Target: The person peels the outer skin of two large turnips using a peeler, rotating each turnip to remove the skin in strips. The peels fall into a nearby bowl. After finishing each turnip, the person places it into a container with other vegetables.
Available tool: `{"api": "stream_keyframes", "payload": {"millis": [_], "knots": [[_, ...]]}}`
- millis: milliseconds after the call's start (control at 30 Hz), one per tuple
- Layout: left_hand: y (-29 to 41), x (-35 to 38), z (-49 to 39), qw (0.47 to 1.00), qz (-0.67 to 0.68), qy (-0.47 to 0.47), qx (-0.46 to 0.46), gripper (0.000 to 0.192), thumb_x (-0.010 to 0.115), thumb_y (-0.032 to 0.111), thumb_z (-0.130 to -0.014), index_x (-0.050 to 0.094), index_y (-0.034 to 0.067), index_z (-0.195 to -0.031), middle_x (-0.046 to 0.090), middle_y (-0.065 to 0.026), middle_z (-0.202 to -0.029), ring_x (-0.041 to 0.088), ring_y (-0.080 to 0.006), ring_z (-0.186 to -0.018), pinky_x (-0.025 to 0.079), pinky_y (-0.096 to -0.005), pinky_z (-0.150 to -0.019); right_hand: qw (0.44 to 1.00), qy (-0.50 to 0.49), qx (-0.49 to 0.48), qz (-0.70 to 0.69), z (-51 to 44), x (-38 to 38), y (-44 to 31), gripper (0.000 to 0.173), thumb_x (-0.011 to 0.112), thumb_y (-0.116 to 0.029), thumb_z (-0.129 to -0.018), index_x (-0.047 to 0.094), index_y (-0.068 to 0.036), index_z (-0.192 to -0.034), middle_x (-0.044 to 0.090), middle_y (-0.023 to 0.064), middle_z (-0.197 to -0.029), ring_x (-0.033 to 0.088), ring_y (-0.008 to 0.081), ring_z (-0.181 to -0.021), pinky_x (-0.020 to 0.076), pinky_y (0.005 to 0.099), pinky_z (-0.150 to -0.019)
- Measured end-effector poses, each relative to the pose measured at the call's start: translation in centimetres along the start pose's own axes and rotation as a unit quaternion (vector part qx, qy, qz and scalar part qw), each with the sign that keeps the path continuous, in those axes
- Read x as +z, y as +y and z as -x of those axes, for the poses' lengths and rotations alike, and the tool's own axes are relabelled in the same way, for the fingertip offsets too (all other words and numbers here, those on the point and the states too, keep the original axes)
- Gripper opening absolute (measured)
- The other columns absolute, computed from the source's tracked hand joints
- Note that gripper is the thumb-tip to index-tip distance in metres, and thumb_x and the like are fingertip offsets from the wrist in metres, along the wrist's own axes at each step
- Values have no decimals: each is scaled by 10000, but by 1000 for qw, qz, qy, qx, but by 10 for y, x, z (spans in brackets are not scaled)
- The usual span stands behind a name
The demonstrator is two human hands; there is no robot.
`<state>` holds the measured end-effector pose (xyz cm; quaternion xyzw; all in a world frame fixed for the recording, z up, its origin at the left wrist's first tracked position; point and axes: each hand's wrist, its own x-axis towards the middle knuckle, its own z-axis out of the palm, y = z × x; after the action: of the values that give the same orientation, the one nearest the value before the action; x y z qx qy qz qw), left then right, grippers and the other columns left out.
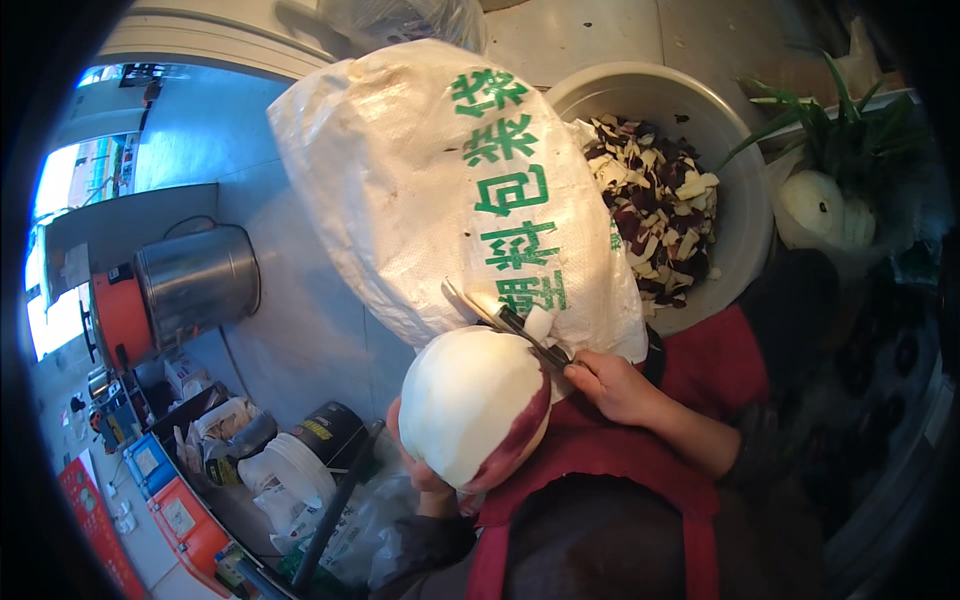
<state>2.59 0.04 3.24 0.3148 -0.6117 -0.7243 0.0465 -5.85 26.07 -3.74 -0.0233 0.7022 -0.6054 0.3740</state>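
Note:
My left hand [424, 474] cups a large round vegetable [469, 397] from its left and lower side. Most of it is peeled to pale flesh, and a strip of reddish-purple skin remains along the right and lower right. In my right hand [616, 386] is a dark-handled peeling tool [529, 335], at the vegetable's upper right edge; its exact type is hard to make out. Pale scraps cling about the tool. Beneath, a white woven plastic sack [390, 180] with green printing lies over my lap. The sack reaches over the near rim of a large basin.
The pale plastic basin [739, 142] holds purple and cream peelings [667, 202]. At right, peeled vegetables [814, 201] sit beside green leaves [847, 120]. On the left stand a metal drum [199, 274], white buckets [289, 469], a dark pole [337, 506] and an orange box [187, 521].

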Motion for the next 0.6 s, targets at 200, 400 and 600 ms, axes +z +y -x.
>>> {"api": "stream_keyframes", "payload": {"millis": [200, 400, 600], "knots": [[9, 9, -8, 996, -37, -81, 30, 1014, 708, 615, -745, 355, 29, -1494, 406, -245, -1536, 489, -382, -1360, 431, -525, -1120, 996, -18, 16, -83, 26, 6, -36, 256, 591, -260, -1027, 575, -8, -987, 612, 192, -780, 631, 310, -702, 500, 400, -675], [-6, -7, -6, 998, 2, -43, 48, 1021, 696, 644, -771, 328, 33, -1502, 413, -245, -1528, 488, -380, -1361, 417, -517, -1133, 999, -9, -37, -15, 27, 7, -42, 284, 611, -297, -1021, 576, -16, -995, 611, 190, -759, 615, 351, -674, 485, 422, -636], [-11, 3, -10, 993, 92, -67, 33, 937, 664, 522, -813, 284, 70, -1540, 419, -245, -1521, 470, -387, -1375, 427, -531, -1124, 999, 28, -40, -16, 5, 11, 6, 316, 561, -289, -1044, 579, -1, -915, 608, 167, -729, 624, 286, -674, 482, 389, -646]]}}
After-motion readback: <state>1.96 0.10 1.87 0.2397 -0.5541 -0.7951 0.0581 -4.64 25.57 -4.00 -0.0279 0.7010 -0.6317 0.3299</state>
